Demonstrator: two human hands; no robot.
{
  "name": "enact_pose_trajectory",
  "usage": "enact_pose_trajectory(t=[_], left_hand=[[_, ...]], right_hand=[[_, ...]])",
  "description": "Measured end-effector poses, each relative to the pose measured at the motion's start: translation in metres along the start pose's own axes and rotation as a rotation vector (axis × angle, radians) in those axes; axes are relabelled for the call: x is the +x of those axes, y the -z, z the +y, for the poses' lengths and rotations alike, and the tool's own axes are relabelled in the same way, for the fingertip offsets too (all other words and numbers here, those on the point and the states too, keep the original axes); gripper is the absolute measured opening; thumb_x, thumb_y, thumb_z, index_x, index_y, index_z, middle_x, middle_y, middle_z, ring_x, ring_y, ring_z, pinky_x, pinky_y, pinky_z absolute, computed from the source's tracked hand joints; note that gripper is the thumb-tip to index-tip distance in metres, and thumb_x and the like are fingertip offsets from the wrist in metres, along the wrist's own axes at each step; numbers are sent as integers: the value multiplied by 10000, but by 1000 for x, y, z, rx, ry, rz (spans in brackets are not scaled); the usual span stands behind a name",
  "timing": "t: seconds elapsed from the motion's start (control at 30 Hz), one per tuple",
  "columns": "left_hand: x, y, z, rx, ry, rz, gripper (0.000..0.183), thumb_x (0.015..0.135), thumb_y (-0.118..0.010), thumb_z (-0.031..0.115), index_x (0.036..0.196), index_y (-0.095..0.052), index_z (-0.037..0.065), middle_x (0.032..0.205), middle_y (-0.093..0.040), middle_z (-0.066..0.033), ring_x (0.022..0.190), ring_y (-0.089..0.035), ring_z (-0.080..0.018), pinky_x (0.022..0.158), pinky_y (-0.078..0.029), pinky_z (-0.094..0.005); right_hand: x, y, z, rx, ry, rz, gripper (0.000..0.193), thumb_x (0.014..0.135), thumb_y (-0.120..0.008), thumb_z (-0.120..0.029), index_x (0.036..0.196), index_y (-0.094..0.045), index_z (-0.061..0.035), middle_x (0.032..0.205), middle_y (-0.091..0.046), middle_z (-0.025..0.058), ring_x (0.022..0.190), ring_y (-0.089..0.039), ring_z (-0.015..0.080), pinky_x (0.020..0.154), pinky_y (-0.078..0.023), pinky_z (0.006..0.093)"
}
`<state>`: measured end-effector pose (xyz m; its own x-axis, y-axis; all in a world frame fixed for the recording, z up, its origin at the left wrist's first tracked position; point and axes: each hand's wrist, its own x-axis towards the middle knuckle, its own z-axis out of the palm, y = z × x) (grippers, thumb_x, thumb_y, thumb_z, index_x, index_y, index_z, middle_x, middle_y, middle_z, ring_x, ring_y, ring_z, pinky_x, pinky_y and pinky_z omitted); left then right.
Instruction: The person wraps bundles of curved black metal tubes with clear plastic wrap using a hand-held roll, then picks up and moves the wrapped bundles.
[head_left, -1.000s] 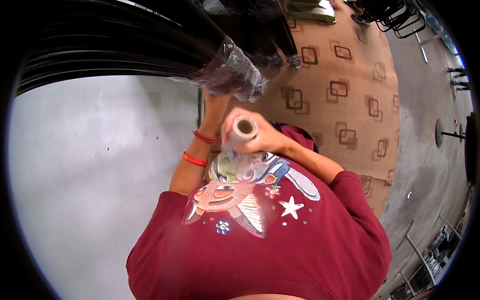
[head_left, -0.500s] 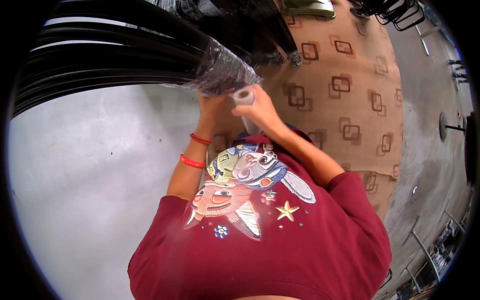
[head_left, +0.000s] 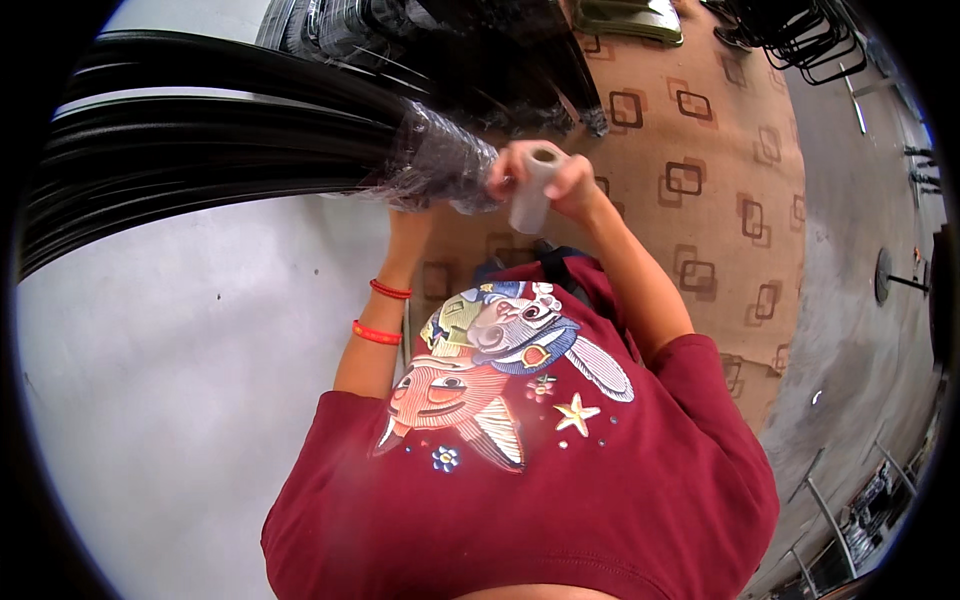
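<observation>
A bundle of long black strips [head_left: 210,140] reaches in from the left, its near end wrapped in clear plastic film [head_left: 440,155]. Just off that wrapped end, my right hand [head_left: 575,190] grips a roll of clear stretch film [head_left: 530,205], its fingers bent around it. The roll stands tilted, with the round hole of its core facing up. My left hand [head_left: 410,220] is at the underside of the bundle, by the edge of the film. The bundle and film hide its fingers.
Below the bundle on the left spreads a smooth grey surface [head_left: 190,350]. A brown patterned mat [head_left: 690,230] covers the floor to the right. More black wrapped bundles [head_left: 470,60] stand beyond my hands. At the far right are black metal frames [head_left: 810,40] and a round-based stand [head_left: 884,275].
My right hand has carried the film roll to the right and slightly away, from against the wrapped end to just past it. My left hand has shifted slightly nearer, still beneath the bundle.
</observation>
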<state>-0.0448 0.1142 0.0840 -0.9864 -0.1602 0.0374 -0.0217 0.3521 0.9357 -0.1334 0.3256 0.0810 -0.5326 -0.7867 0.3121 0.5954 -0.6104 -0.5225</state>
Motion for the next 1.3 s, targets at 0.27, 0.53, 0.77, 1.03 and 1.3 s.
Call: enact_pose_trajectory(t=[0.27, 0.53, 0.77, 1.03, 1.3], left_hand=[[-8, 23, -57, 559, -208, -7, 337, 759, -587, 55, 1085, -519, 1, 1110, -536, -74, 1033, -475, -165, 897, -360, -302], [-80, 9, -46, -299, 489, 124, 266, 832, -545, 157, 1069, -496, 46, 1045, -542, -53, 943, -502, -88, 751, -387, -202], [-65, 8, -1, -259, 361, -456, 239, 866, -487, 150, 1059, -486, 8, 1029, -549, -64, 945, -520, -130, 840, -395, -252], [-17, -40, 153, -182, -368, -254, 374, 799, -613, 180, 1108, -473, 22, 979, -544, -77, 919, -518, -159, 800, -420, -268], [-9, -70, 156, -757, -152, -133, 97, 795, -620, 87, 751, -561, 24, 738, -543, 9, 683, -478, -34, 610, -396, -172]], right_hand=[[28, 0, 15, 188, -9, 69, 370, 440, -578, -202, 759, -484, -39, 1078, -526, 207, 965, -523, 300, 900, -382, 402], [-8, -11, -36, 158, 226, 173, 335, 476, -577, -224, 763, -490, -77, 1127, -504, 159, 1043, -489, 263, 965, -339, 411], [-24, -46, -42, 171, 323, 151, 336, 494, -592, -243, 775, -481, -98, 1211, -458, 155, 1140, -428, 263, 1021, -243, 467], [-10, -110, -42, 32, 339, 325, 819, 479, -558, -174, 1268, -367, -69, 1317, -333, 191, 1228, -314, 294, 1025, -221, 452], [-8, -131, -45, -284, 467, 439, 506, 582, -635, -201, 1036, -448, -79, 1215, -418, 171, 1191, -343, 291, 1008, -254, 387]])
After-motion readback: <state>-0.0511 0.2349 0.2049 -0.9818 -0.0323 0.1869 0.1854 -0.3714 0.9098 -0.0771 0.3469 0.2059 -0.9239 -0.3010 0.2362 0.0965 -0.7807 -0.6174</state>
